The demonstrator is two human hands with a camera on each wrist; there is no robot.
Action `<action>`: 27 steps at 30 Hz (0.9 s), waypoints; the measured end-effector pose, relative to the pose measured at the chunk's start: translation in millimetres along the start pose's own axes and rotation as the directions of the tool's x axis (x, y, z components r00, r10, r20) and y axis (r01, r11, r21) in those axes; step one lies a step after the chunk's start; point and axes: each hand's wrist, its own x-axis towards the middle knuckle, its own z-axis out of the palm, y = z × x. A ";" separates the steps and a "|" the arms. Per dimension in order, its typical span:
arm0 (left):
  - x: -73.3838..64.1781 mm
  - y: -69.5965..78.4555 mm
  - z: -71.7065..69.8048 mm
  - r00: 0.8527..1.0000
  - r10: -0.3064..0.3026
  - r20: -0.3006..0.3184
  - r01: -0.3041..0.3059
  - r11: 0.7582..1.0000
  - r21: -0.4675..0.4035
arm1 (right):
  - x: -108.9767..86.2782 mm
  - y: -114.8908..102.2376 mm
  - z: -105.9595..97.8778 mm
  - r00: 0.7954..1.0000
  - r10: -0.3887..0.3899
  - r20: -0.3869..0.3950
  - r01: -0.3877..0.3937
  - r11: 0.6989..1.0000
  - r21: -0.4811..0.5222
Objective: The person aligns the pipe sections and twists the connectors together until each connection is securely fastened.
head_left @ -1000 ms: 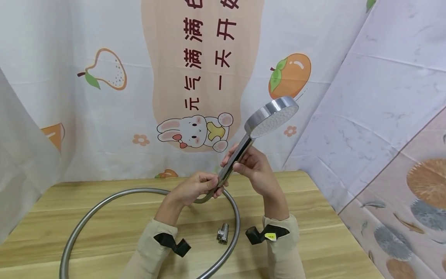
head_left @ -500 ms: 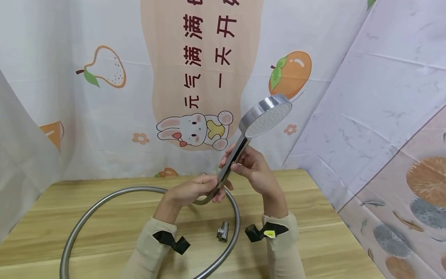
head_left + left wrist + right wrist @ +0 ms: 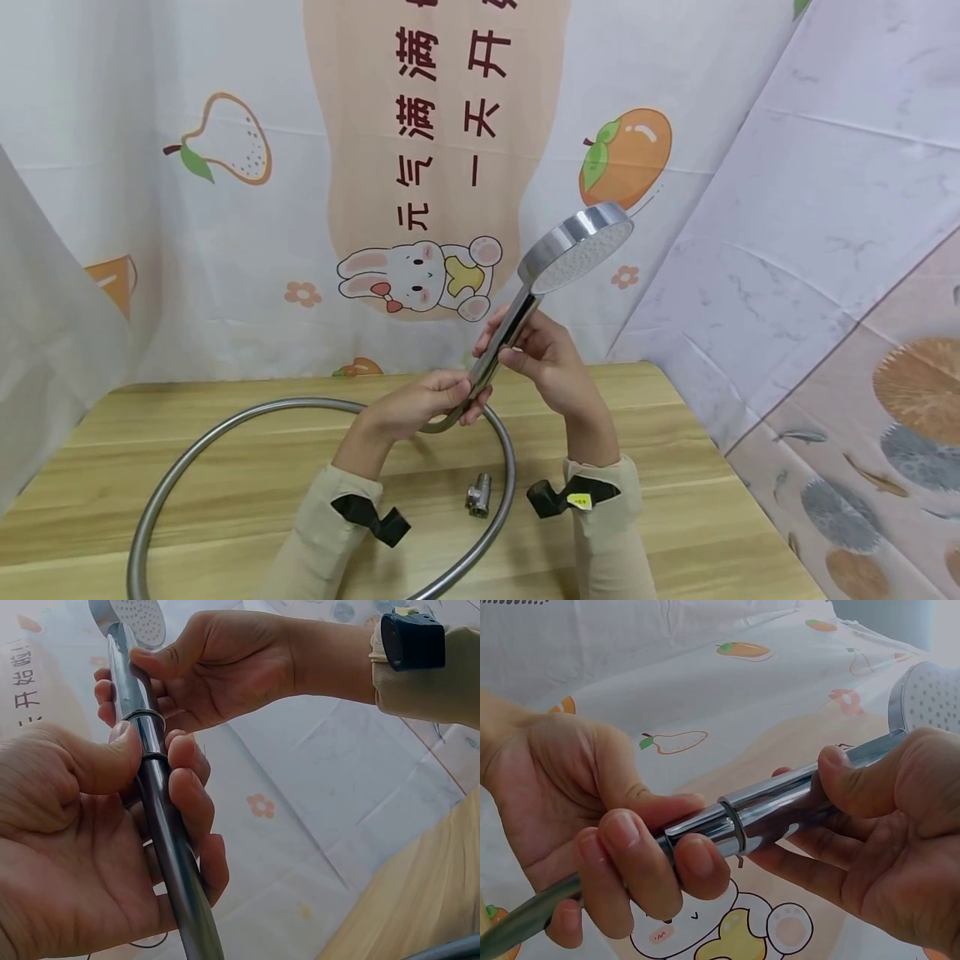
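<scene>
So closest in, two beige sleeves point(image 3: 611, 546), each with a black wrist camera point(image 3: 543, 500). Between them a small metal fitting point(image 3: 478, 496) lies on the wood table point(image 3: 697, 508), just inside a big loop of grey metal hose point(image 3: 153, 508). A bit further out and up off the table, the left hand point(image 3: 408, 408) has its thumb and curled fingers gripping the connector end of that hose. The right hand point(image 3: 558, 371) grips the handle of the shower head point(image 3: 573, 250), tilted up to the right. Handle and connector line up end to end, though I honestly can't tell how tight. Behind it all, a fruit-and-bunny print curtain point(image 3: 247, 233).
</scene>
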 end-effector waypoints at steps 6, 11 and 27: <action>0.4 0.0 1.2 0.999 -0.004 -0.053 0.003 1.000 -0.006 | 0.8 1.1 0.3 1.000 0.010 -0.015 -0.010 1.000 0.016; 0.7 0.5 2.6 0.994 -0.027 -0.108 0.024 0.999 -0.030 | 1.3 1.5 0.4 0.999 0.013 -0.034 -0.012 1.000 0.018; 4.7 2.3 5.0 0.974 -0.036 -0.222 0.041 0.999 0.017 | 3.7 2.4 4.0 0.992 0.038 -0.119 -0.033 0.999 0.043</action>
